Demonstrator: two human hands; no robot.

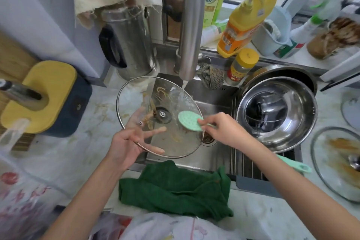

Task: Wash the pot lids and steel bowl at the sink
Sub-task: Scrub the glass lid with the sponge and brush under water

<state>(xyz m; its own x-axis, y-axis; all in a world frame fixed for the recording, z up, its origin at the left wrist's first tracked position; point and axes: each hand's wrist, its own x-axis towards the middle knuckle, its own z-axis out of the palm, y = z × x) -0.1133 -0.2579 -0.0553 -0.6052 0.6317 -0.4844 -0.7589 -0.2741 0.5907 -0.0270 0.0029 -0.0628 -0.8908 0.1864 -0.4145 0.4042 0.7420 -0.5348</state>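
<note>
While left hand [126, 142] tilts lid [136, 99], brush [188, 120] handle points right

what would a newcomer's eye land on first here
First, the big glass lid, smeared with brown residue, which the left hand holds tilted over the sink under water running from the tap. Next, the mint-green brush, which the right hand pinches against the lid's lower right. Then the shiny steel bowl on the rack to the right, with another soiled lid on the counter beyond it.
</note>
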